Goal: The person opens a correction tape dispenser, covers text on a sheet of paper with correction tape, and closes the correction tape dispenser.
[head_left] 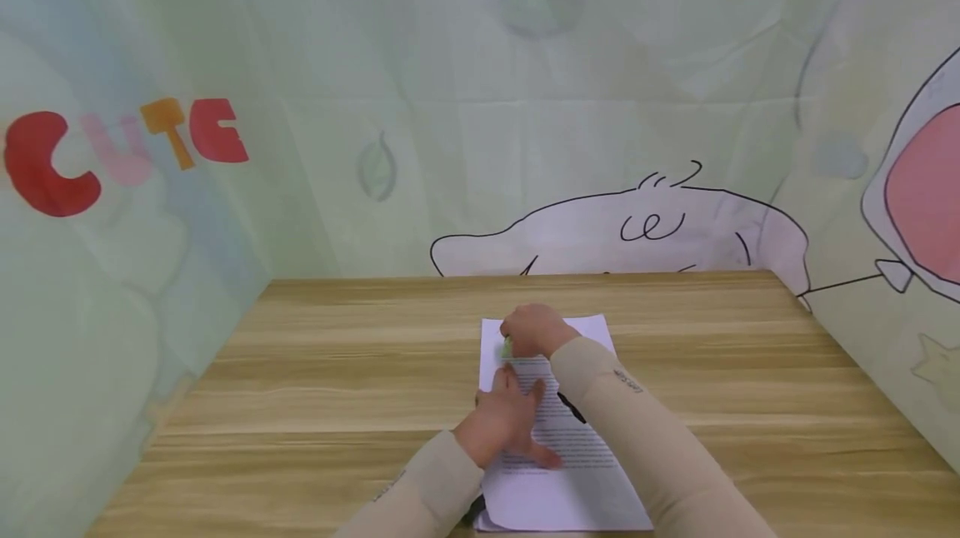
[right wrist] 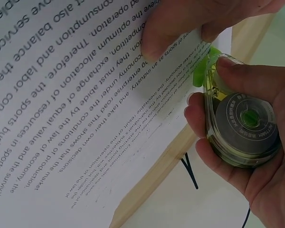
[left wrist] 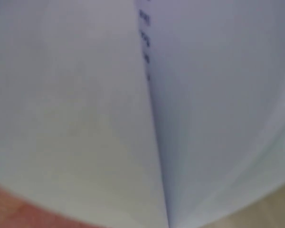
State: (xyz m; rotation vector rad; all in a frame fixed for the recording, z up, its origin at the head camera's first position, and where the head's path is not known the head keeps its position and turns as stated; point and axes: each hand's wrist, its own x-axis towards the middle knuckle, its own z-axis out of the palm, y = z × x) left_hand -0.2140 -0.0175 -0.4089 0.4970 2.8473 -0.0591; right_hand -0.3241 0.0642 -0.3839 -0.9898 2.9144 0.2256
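Note:
A sheet of printed paper [head_left: 570, 505] lies on the table, with another sheet edge showing beneath its lower left corner. My right hand [head_left: 534, 330] is near the top of the page and grips a correction tape [right wrist: 242, 123]. Its clear round case shows a grey reel, and its green tip [right wrist: 199, 71] is right at the printed lines. With fingers spread, my left hand [head_left: 510, 421] presses on the page just below; its fingers [right wrist: 166, 35] also show in the right wrist view. White paper [left wrist: 76, 104] fills most of the left wrist view, blurred and close.
The wood-grain table [head_left: 360, 363] extends on both sides of the paper. A pale cloth backdrop [head_left: 465, 105] with cartoon drawings stands behind it, and similar panels close in the left and right sides. A small dark piece [head_left: 572, 407] shows beside the right sleeve.

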